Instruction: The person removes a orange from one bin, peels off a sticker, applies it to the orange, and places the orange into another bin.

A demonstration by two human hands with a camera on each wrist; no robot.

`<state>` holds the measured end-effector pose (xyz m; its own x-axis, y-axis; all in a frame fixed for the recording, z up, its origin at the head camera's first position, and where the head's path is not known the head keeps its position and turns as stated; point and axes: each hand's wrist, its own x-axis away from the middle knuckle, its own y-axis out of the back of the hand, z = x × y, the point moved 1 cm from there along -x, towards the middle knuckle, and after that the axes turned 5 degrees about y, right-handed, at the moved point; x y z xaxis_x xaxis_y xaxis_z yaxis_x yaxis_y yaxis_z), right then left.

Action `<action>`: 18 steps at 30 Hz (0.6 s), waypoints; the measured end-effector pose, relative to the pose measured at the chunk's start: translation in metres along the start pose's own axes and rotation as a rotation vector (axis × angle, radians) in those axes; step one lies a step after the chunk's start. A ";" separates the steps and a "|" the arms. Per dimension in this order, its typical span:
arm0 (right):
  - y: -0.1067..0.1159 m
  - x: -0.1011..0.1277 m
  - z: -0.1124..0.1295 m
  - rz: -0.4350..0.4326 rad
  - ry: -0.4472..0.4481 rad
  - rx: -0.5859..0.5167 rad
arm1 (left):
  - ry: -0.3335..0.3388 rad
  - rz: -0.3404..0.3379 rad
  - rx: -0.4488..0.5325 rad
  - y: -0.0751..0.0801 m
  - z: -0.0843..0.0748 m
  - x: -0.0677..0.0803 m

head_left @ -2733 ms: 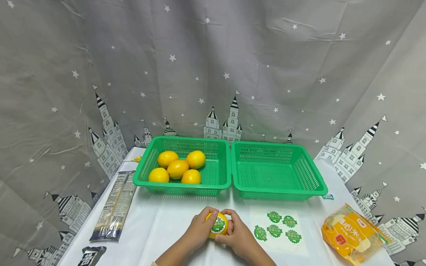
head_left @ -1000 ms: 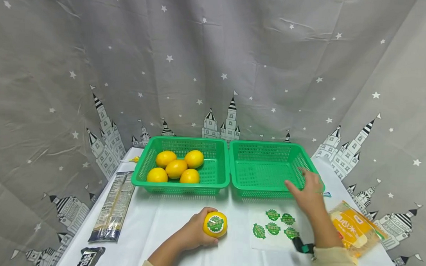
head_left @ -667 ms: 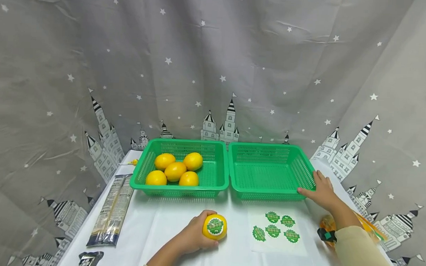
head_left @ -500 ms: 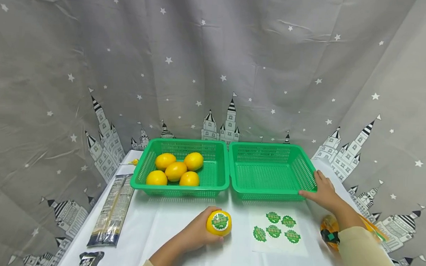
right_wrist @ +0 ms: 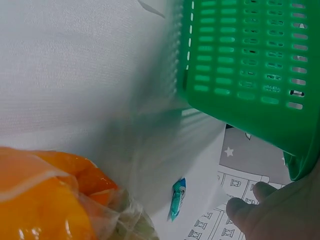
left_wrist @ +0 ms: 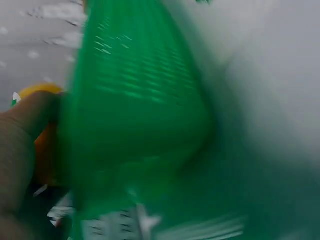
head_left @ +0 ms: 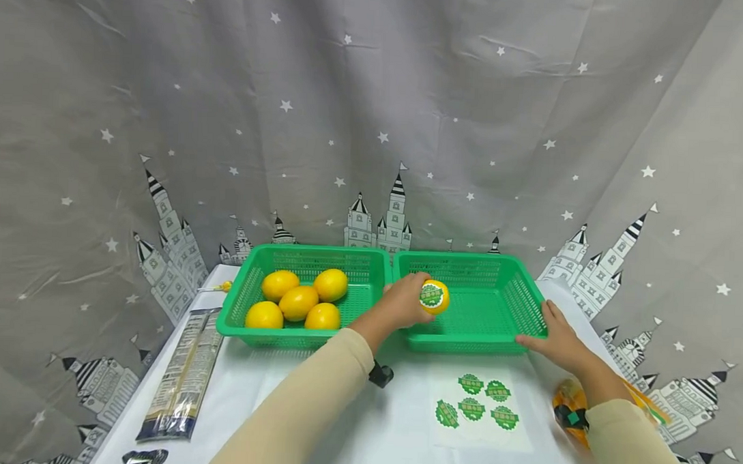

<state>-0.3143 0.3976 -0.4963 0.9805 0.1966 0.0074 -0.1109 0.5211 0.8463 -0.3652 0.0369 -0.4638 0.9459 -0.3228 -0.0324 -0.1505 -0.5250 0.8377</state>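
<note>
My left hand (head_left: 406, 301) grips a yellow lemon (head_left: 444, 299) that bears a round green-and-white sticker (head_left: 431, 295). It holds the lemon over the left part of the right green basket (head_left: 485, 311). At that basket's front right corner my right hand (head_left: 558, 341) holds the rim, thumb along the front and fingers at the outer side. In the right wrist view, two fingertips (right_wrist: 240, 210) show below the rim. Several lemons without visible stickers, such as one lemon (head_left: 298, 303), lie in the left green basket (head_left: 306, 335). The left wrist view is blurred.
A sheet (head_left: 444, 436) with several green stickers lies before the right basket. An orange food bag (right_wrist: 45, 200) and a small teal packet (right_wrist: 177, 199) lie at the right. Long noodle packs (head_left: 182, 375) and a black packet (head_left: 145, 459) lie at the left.
My left hand has carried the stickered lemon from the front of the table up and right over the right basket. The right hand has left the lemon and taken hold of that basket's corner.
</note>
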 end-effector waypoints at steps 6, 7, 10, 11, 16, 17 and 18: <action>0.003 -0.001 0.005 -0.019 0.007 -0.020 | 0.050 0.161 -0.413 -0.013 0.002 -0.017; 0.003 -0.002 0.006 -0.022 0.007 -0.021 | 0.054 0.186 -0.445 -0.012 0.001 -0.018; 0.004 -0.002 0.005 -0.021 -0.005 -0.028 | 0.069 0.252 -0.506 -0.009 -0.004 -0.017; 0.004 -0.002 0.004 -0.018 -0.009 -0.032 | 0.074 0.265 -0.510 -0.008 -0.005 -0.015; 0.000 -0.003 0.000 -0.013 -0.023 -0.049 | 0.093 0.300 -0.508 -0.006 -0.007 -0.011; -0.001 -0.003 -0.001 -0.013 -0.025 -0.048 | 0.089 0.304 -0.505 -0.007 -0.008 -0.011; -0.002 -0.003 -0.002 -0.013 -0.030 -0.045 | 0.084 0.308 -0.501 -0.007 -0.008 -0.010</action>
<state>-0.3172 0.3979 -0.4987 0.9862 0.1648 0.0135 -0.1048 0.5601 0.8217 -0.3717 0.0503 -0.4649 0.9026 -0.3276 0.2792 -0.2871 0.0251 0.9576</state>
